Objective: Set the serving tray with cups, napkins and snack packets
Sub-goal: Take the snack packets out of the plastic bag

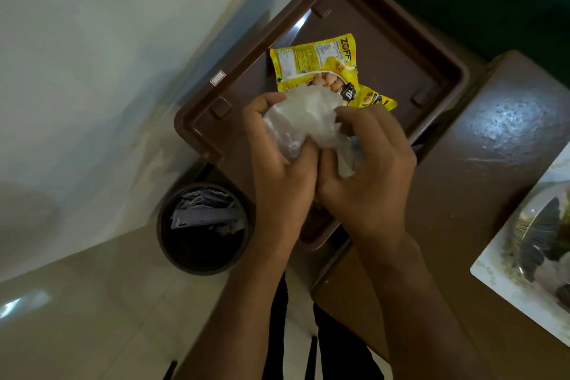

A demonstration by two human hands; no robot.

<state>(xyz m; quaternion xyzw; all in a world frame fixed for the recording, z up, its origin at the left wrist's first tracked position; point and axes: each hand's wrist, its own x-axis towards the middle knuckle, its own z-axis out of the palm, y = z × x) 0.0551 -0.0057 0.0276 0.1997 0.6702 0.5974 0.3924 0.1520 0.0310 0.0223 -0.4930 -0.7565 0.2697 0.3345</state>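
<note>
The brown tray (pixel 382 49) looks like smooth moulded plastic with a glossy streak at its 11 o'clock corner; on it lies a shiny yellow foil-like snack packet (pixel 320 65). At the packet's 6 o'clock, crinkled translucent plastic wrap (pixel 305 120) looks thin and glossy. The dark table (pixel 493 145), at the tray's 4 o'clock, has a polished, faintly mottled sheen.

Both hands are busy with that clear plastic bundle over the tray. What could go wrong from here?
1. The tray seems to overhang the table edge; pressing on it might tip it.
2. The clear plastic bundle, gripped by the left hand and right hand, could slip into the bin below.
</note>
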